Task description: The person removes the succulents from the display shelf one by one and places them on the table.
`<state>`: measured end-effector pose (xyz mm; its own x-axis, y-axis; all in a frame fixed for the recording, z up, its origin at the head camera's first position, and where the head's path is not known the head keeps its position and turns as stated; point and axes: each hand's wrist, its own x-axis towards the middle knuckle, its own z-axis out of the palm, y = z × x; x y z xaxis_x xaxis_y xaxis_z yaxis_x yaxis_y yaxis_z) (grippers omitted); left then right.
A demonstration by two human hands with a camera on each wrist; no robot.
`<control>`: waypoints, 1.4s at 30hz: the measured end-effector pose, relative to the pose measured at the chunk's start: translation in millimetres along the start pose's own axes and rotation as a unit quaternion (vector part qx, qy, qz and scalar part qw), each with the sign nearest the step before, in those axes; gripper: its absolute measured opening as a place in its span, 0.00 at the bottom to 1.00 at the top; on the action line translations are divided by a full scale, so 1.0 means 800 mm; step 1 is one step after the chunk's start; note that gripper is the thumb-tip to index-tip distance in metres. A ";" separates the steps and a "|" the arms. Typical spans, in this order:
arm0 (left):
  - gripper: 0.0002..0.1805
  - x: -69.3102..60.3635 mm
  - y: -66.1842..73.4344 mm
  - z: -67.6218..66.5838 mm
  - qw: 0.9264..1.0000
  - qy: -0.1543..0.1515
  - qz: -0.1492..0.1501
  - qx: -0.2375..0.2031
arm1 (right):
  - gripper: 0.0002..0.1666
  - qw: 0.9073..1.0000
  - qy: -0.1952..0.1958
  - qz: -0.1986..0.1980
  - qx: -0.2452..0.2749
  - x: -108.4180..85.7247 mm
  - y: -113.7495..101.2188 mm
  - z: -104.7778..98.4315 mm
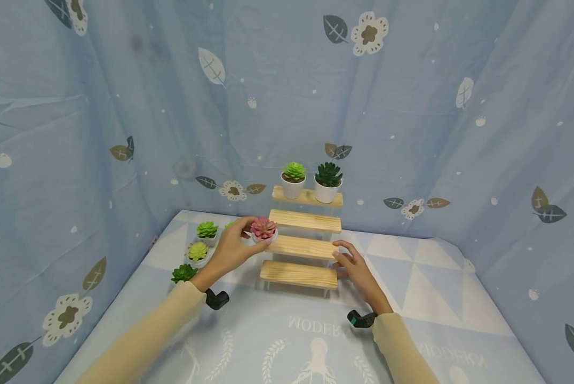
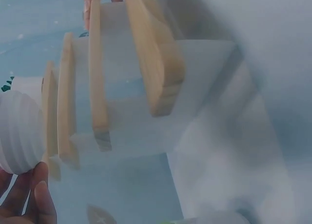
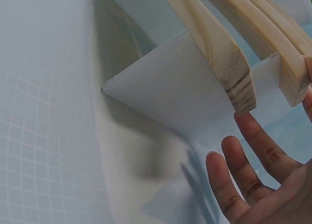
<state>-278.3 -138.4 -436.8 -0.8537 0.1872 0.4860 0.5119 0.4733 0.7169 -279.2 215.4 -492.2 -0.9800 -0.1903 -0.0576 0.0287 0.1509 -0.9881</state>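
Observation:
My left hand (image 1: 233, 246) pinches a small white ribbed pot (image 2: 22, 131) holding a pink succulent (image 1: 264, 228). It is raised at the left end of the tiered wooden shelf (image 1: 302, 247). My right hand (image 1: 356, 269) holds the right end of the shelf's second board from the bottom, a finger above it and another below. In the right wrist view its other fingers (image 3: 253, 146) are spread loosely near the end of the lowest board (image 3: 219, 53). On the top board stand a light green succulent (image 1: 294, 172) and a dark green succulent (image 1: 328, 175), each in a white pot.
Several more potted succulents stand left of the shelf: a green one (image 1: 207, 230), a yellow-green one (image 1: 198, 252) and a darker one (image 1: 184, 273) beside my left forearm. A patterned cloth (image 1: 412, 277) covers the table. Blue curtains (image 1: 287, 96) hang behind and at both sides.

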 end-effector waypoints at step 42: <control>0.35 -0.097 -0.037 -0.076 0.992 0.001 -0.078 0.098 | 0.30 1.000 0.017 -0.026 -0.001 0.020 0.039 -0.005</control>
<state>-221.5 -219.6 -465.5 -0.9207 0.0968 0.3781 0.3450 0.6548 0.6725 -294.7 221.2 -523.7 -0.9863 -0.1648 -0.0022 -0.0217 0.1432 -0.9895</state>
